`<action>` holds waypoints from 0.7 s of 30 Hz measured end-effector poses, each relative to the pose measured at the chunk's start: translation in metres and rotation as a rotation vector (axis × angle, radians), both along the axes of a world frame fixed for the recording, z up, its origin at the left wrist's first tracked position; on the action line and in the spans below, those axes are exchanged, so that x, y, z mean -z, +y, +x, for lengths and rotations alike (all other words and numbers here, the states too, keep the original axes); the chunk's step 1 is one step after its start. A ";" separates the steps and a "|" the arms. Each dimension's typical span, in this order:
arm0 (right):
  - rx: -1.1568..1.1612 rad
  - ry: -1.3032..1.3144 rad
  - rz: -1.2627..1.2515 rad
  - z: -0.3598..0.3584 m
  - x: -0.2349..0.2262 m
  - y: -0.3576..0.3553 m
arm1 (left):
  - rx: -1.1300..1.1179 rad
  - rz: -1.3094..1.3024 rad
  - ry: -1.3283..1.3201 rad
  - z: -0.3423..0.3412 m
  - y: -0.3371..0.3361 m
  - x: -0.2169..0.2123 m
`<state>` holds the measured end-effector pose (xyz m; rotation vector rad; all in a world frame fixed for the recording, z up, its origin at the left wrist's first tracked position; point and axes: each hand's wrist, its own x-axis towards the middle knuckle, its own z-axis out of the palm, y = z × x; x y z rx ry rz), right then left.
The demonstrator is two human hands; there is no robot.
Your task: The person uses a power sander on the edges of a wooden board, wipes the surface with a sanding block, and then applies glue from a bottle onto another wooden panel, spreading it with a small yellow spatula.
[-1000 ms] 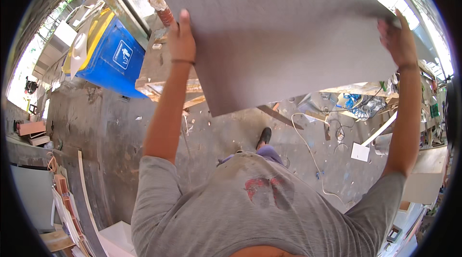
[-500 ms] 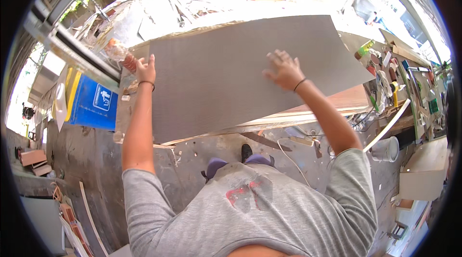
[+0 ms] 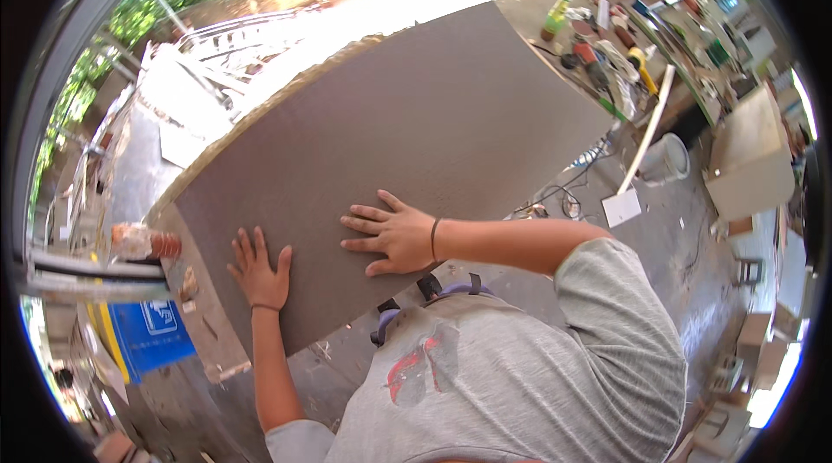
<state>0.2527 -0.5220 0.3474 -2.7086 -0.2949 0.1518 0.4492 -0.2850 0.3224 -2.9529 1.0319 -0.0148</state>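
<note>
A large flat grey-brown sheet (image 3: 373, 116) lies across the workbench in front of me. My left hand (image 3: 263, 274) rests palm down near the sheet's left end, its fingers spread. Nearer the middle of the sheet, close to its front edge, my right hand (image 3: 390, 236) lies flat with fingers apart and pointing left. Neither hand grips anything. The sheet covers most of the bench top (image 3: 195, 303), whose bare end shows at the left.
A reddish roll partly in clear wrap (image 3: 143, 244) sits beyond the bench's left end. Below it stands a blue bin (image 3: 152, 342). Power tools (image 3: 592, 64), a green bottle (image 3: 555, 17) and cables lie at the far right. A whitish bucket (image 3: 666, 160) stands on the floor.
My left hand has left the sheet's left edge and now lies flat on it. My right hand has come down and nearer to me. The view has turned, so the sheet appears more slanted.
</note>
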 end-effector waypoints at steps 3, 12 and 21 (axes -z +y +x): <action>0.335 -0.087 -0.078 -0.021 -0.004 -0.088 | -0.032 0.021 0.038 -0.003 0.009 -0.003; 1.688 -0.126 -0.346 -0.244 -0.050 -0.372 | -0.044 -0.002 0.062 -0.014 0.007 -0.022; 0.010 -0.265 -0.122 0.078 -0.044 -0.027 | 0.102 -0.027 0.052 -0.011 -0.025 -0.006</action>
